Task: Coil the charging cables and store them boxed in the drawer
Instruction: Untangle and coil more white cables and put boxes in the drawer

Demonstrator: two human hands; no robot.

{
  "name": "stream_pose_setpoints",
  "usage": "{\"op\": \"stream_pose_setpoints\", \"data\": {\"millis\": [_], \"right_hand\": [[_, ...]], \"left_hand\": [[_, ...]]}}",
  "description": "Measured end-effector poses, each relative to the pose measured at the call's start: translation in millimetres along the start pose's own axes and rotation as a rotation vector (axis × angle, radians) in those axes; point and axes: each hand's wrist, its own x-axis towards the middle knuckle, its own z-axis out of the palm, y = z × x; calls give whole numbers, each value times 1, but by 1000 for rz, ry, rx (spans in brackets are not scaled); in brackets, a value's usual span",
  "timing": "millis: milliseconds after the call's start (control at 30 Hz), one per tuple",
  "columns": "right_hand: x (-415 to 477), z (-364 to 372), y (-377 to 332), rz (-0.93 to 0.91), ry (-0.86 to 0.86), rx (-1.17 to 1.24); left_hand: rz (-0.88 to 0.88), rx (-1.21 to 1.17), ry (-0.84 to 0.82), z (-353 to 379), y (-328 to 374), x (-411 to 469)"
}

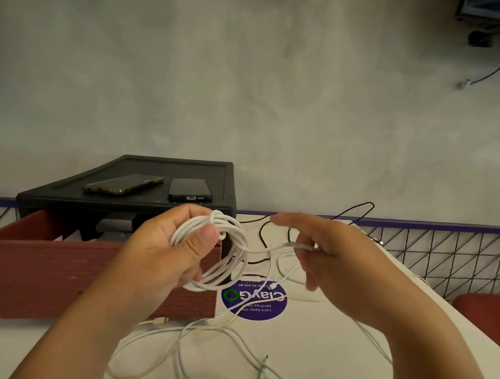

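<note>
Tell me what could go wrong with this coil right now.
1. Only the left hand grips the coil; if that grip eases, the loops may spring apart.
2. The right hand pinches the short free end, which might slip before it is tucked in.
3. The loose cables on the table lie just below and could snag the coil on its way to the red drawer.

Two bare forearms [81, 326], bare left hand [167, 254], bare right hand [340, 265], short-trimmed fingernails [209, 234]

Smooth white cable coil [218, 249]; drawer [72, 271] looks like textured matt plastic.
</note>
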Motion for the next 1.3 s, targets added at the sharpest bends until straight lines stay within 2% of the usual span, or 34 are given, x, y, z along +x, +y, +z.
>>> {"op": "stream_pose_setpoints", "data": {"millis": [100,233,367,433,600,767,1067,1300], "right_hand": [[2,2,3,-18,116,14],[4,4,2,-46,261,-3],[4,5,-1,-46,394,-21],[3,6,-2,-35,418,-15],[3,7,-3,3,392,3],[6,10,2,16,394,24],[8,3,9,30,405,138],[2,-4,10,-146,183,621]], "left_hand": [[25,-98,-121,-2,-3,-2],[-12,-170,-177,-3,0,-3],[-71,-155,-192,-3,2,-4],[-46,-84,-132,1,4,-4],[55,-2,242,9,7,0],[72,-77,459,1,10,1],[93,-109,413,-4,6,2],[82,-154,337,-12,-3,4]]}}
